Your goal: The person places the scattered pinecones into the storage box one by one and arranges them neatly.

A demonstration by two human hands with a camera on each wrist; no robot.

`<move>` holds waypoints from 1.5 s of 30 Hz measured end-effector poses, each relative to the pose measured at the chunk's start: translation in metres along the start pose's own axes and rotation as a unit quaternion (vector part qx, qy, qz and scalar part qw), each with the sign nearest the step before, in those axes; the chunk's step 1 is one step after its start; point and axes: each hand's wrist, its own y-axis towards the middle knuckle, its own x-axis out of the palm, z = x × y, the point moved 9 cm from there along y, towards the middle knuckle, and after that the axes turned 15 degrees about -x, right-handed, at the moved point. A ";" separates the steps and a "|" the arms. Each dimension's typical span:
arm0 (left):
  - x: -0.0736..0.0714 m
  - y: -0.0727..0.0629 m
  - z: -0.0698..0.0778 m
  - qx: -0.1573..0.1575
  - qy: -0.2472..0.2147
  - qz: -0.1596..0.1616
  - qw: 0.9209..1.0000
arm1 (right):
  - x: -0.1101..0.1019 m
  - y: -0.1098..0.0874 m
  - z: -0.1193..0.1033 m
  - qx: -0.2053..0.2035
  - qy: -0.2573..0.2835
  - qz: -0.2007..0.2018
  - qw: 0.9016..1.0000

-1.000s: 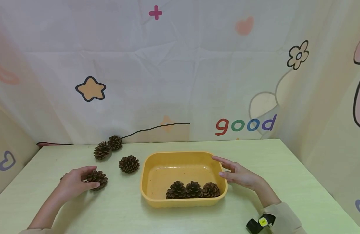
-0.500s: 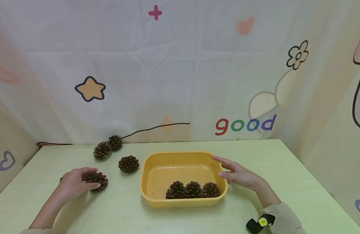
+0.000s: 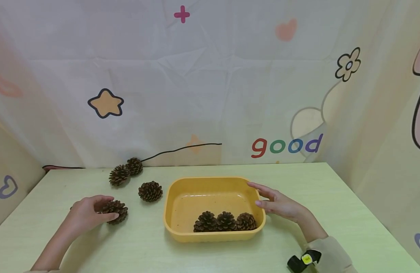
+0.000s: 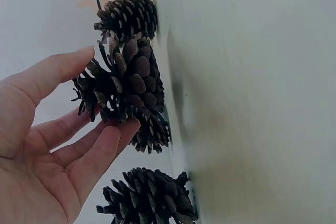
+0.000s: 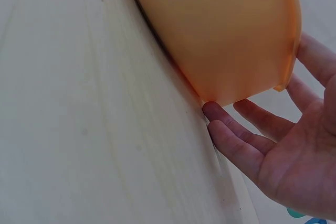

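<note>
Thumb and fingers of my left hand pinch a brown pine cone at the table's left side; in the left wrist view this pine cone sits between thumb and fingertips. Another pine cone lies close by, almost fully hidden behind that hand in the head view. My right hand holds the right rim of a yellow plastic tub, thumb and index over the edge. Seen from the right wrist, several fingertips lie against or near the tub's outer wall. Three pine cones sit along the tub's near side.
Behind the left hand lies a single pine cone, with two more pine cones touching at the table's back edge. A printed cloth hangs behind the pale table. A black device is at the right sleeve.
The pine cone at my left fingertips has shifted very slightly to the right. My right hand and the tub have stayed in place.
</note>
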 end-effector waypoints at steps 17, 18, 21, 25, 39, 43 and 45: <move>-0.003 -0.025 0.020 0.042 -0.090 0.010 0.995 | 0.000 0.000 -0.001 -0.002 -0.007 -0.001 1.000; -0.003 -0.026 0.021 0.044 -0.094 0.010 0.995 | 0.000 0.001 -0.001 -0.001 -0.008 0.000 1.000; -0.003 -0.031 0.027 0.050 -0.101 0.009 0.994 | 0.000 0.001 -0.001 0.002 -0.003 0.001 1.000; -0.003 -0.035 0.037 0.066 -0.115 0.005 0.991 | 0.000 0.001 -0.002 -0.002 0.000 0.001 1.000; 0.002 -0.041 0.062 0.075 -0.184 0.001 0.980 | 0.001 0.001 -0.001 -0.008 0.017 -0.002 1.000; 0.004 -0.043 0.067 0.078 -0.205 -0.003 0.976 | 0.001 0.001 -0.001 -0.008 0.018 -0.001 1.000; 0.004 -0.043 0.070 0.080 -0.212 -0.006 0.974 | 0.001 0.000 -0.001 -0.009 0.018 -0.002 1.000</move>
